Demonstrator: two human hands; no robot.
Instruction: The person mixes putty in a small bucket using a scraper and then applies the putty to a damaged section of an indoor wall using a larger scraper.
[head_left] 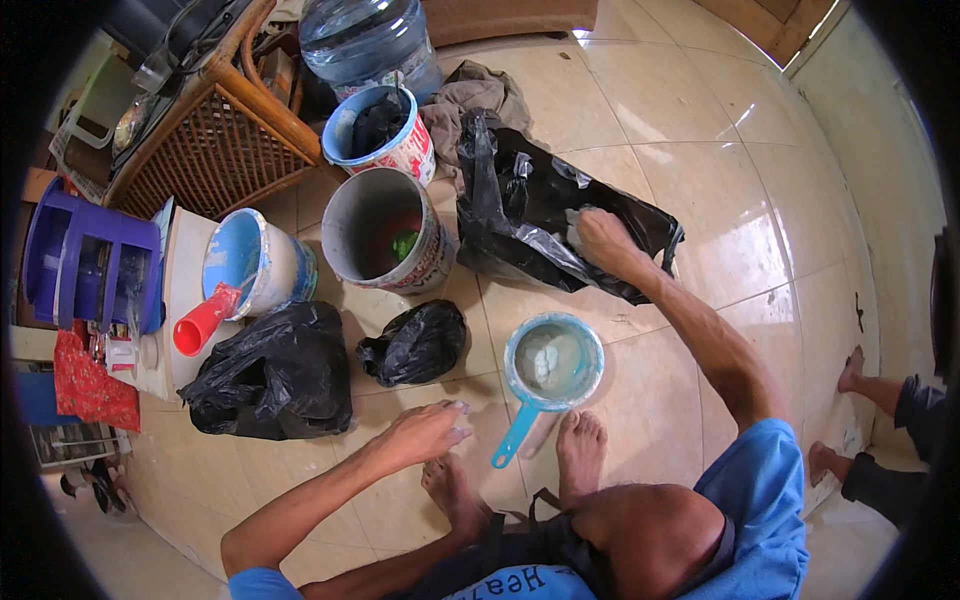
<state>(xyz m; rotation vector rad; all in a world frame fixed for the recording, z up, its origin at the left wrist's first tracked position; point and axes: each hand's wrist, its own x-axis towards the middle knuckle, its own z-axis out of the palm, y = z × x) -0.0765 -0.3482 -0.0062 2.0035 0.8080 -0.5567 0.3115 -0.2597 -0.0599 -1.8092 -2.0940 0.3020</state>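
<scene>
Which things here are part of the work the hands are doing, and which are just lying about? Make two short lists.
In use:
- right hand reaching into the open black bag
- blue scoop holding white powder, by the feet
- left hand resting on the floor

Lying about:
- grey bucket
- two tied black bags
- water bottle
- wicker chair
- purple stool

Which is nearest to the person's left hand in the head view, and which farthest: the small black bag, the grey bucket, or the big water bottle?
From the left hand:
1. Small black bag, just beyond it on the floor.
2. Grey bucket, farther back, behind the bag.
3. Big water bottle, farthest, at the picture's top edge.
</scene>
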